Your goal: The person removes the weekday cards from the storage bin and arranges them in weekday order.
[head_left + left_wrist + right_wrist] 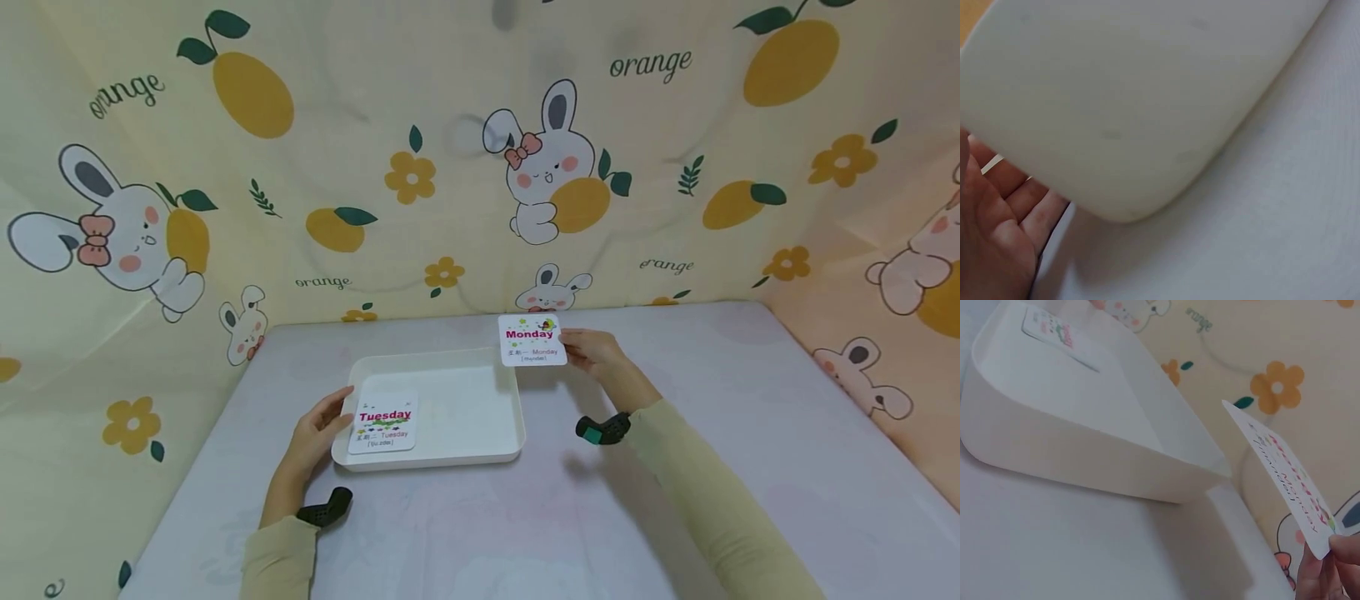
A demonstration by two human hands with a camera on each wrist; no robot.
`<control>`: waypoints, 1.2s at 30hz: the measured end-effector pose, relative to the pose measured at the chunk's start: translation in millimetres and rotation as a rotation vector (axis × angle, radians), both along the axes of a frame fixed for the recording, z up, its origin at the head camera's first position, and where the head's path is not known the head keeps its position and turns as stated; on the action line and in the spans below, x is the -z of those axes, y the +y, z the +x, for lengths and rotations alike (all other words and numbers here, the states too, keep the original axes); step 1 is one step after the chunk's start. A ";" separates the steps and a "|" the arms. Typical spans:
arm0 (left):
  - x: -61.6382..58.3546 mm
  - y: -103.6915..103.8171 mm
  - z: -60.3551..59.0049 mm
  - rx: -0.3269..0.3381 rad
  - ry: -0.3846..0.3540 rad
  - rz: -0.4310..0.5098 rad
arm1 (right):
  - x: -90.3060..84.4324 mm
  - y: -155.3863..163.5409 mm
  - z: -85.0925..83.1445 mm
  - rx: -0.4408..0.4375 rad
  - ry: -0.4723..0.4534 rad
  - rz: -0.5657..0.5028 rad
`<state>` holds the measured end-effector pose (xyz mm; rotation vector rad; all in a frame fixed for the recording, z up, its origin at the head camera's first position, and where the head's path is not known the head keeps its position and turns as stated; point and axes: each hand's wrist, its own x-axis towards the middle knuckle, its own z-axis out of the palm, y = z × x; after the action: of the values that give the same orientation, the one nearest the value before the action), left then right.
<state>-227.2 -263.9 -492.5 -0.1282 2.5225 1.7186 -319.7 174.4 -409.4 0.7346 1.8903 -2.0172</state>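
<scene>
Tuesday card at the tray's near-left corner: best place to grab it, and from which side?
Probably its left edge, coming in from the left. The Tuesday card leans over the white tray rim at that corner, so that edge seems raised and pinchable. The left hand already pinches there; the right hand holds the Monday card.

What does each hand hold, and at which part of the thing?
The right hand pinches the Monday card at its right edge. The left hand holds the Tuesday card at its left edge, over the white tray.
</scene>
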 end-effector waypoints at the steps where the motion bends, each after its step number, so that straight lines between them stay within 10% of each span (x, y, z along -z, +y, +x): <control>1: 0.1 -0.4 0.1 0.001 0.003 -0.001 | 0.4 0.8 -0.9 0.007 -0.002 -0.003; 36: 1.1 -1.5 -0.9 -0.010 -0.012 -0.008 | 49.9 22.3 -33.9 0.159 -0.033 0.107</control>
<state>-228.0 -265.4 -493.6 -0.1517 2.5251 1.7069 -353.6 196.6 -459.4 0.9677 1.9904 -1.9937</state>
